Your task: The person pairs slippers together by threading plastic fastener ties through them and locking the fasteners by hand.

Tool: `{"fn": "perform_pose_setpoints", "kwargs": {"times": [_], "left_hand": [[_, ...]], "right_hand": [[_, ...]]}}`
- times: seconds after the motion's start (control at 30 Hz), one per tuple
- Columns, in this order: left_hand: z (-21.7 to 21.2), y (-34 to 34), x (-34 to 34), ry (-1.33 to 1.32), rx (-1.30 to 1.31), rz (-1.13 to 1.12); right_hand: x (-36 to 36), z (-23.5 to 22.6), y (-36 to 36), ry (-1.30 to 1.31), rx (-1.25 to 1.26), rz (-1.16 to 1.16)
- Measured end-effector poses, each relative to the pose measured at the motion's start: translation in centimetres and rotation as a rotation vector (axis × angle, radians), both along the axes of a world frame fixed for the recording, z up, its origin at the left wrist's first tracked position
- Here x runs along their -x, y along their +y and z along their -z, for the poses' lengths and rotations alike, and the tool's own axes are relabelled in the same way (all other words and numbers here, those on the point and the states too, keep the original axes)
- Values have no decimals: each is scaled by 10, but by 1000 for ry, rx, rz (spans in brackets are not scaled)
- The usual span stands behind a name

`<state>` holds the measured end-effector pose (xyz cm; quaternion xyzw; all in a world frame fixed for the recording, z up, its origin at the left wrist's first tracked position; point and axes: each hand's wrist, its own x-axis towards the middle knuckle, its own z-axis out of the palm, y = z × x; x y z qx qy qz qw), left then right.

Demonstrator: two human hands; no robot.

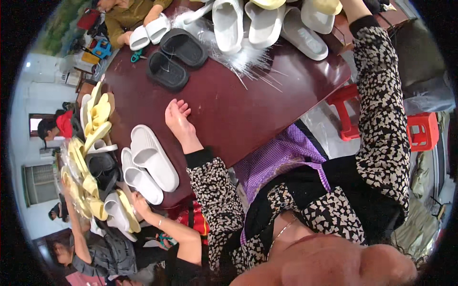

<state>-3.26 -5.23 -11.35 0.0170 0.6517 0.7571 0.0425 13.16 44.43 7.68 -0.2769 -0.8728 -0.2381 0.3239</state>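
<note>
left hand [177,117]: lies flat on the dark red-brown wooden tabletop [267,95], palm down, fingers loosely spread, grip on nothing.
right hand: arm in the black-and-cream patterned sleeve [384,109] runs up to 1 o'clock; the hand is cut off at the picture's top edge, so i cannot tell its grip.
nearest thing: pair of white foam slippers [150,162], at 8 o'clock of the left hand, near but apart, at the tabletop's near edge.
further out: two black foam slippers [175,58] at 12 o'clock of the left hand, well apart; a row of white foam slippers [260,24] at the far edge; a bundle of clear plastic strands [248,59] fanned beside them.
others: a co-worker's hand [140,202] at 7 o'clock, by a heap of yellow foam slippers [93,157].
risk: judged, a left-hand sweep toward 8 o'clock could knock the white pair off the edge; a sleeve drag could scatter the strands.
open room: bare wood from 1 to 4 o'clock of the left hand, up to the rounded edge above the red plastic stool [346,112].
</note>
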Motion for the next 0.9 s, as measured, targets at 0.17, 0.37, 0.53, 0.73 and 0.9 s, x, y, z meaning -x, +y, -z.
{"fn": "perform_pose_setpoints", "kwargs": {"times": [0.17, 0.37, 0.53, 0.73, 0.9], "left_hand": [[1, 7, -3, -4, -25, 40], [12, -35, 4, 8, -10, 0], [7, -5, -1, -2, -39, 52], [6, -16, 3, -6, -41, 27], [6, -15, 0, 9, -42, 52]], "right_hand": [[-18, 10, -55, 244, -44, -333], [-5, 95, -197, 106, 682, -897], [-24, 136, -225, -207, 695, -952], [-14, 160, -246, -221, 661, -618], [-15, 170, -244, -253, 674, -491]]}}
